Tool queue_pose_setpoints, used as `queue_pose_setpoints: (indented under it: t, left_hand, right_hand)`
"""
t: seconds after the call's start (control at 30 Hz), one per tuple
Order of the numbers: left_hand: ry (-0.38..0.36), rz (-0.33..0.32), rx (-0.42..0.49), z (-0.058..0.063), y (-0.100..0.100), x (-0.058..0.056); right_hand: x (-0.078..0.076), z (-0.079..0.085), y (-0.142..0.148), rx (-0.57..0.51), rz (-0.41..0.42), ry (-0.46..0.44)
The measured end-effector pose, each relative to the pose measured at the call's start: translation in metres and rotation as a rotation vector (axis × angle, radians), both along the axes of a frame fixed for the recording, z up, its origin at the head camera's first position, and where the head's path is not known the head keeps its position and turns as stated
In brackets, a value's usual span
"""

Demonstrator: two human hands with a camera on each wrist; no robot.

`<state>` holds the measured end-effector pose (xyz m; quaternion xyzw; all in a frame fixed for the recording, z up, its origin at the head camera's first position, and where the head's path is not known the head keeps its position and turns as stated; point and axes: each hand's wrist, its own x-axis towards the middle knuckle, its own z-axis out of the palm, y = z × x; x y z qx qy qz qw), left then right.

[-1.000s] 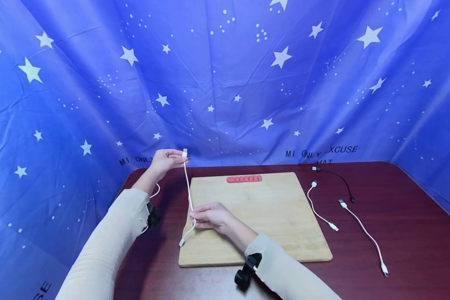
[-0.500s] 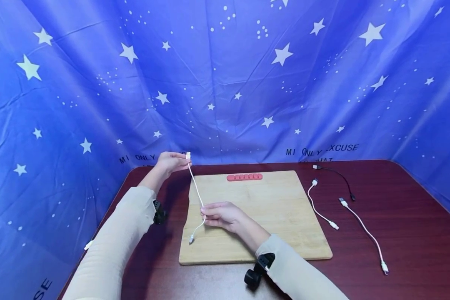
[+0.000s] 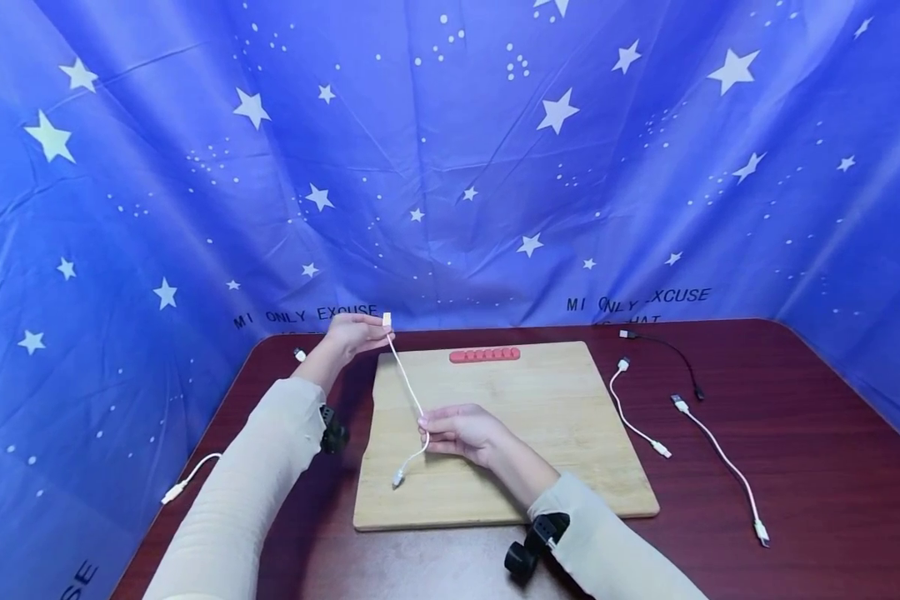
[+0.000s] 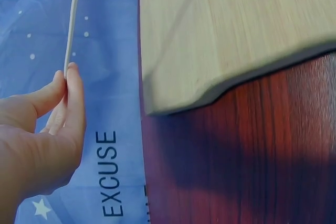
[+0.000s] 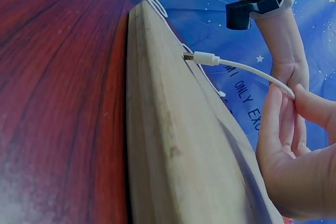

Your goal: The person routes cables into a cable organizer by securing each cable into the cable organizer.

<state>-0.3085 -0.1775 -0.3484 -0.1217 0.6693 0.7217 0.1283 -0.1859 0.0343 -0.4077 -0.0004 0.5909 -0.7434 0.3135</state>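
Observation:
A short white charging cable (image 3: 408,379) hangs stretched between both hands over the left part of a wooden board (image 3: 540,433). At its upper end, my left hand (image 3: 351,335) pinches the cable just by the USB plug (image 3: 387,320), which points up. Lower down, the thumb and fingertips of my right hand (image 3: 467,435) pinch the cord. Below that grip the small connector (image 3: 398,478) dangles free; in the right wrist view this metal-tipped connector (image 5: 203,58) sticks out past the fingers. A red strip with several notches (image 3: 484,355) lies at the board's far edge.
Right of the board lie a black cable (image 3: 671,348), a short white cable (image 3: 630,412) and a longer white cable (image 3: 723,462). Another white cable (image 3: 187,482) lies at the left, partly behind the left sleeve. A starred blue curtain (image 3: 450,167) surrounds the dark red table (image 3: 817,417).
Both hands have moved to the right with the white cable, bringing it farther over the board. The cable at the left now shows more from behind the left arm.

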Motion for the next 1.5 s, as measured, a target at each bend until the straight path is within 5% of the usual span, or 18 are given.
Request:
queue_pose_setpoints:
  t: [0.33,0.63,0.97,1.5]
  left_hand:
    - [-0.014,-0.021,0.016,-0.017,0.009,-0.003]
    - [-0.028,-0.056,0.063,-0.03,0.021,0.007]
    - [0.047,-0.024,0.108,-0.03,0.045,0.004]
    - [0.035,0.026,0.207,-0.02,0.056,-0.001]
  right_hand:
    - [0.007,0.0,0.01,0.084,0.0,0.055]
    - [0.023,-0.009,0.011,0.091,-0.028,0.083]
    - [0.022,-0.011,0.015,0.085,-0.043,0.084]
    - [0.015,-0.006,0.027,0.016,-0.021,0.077]
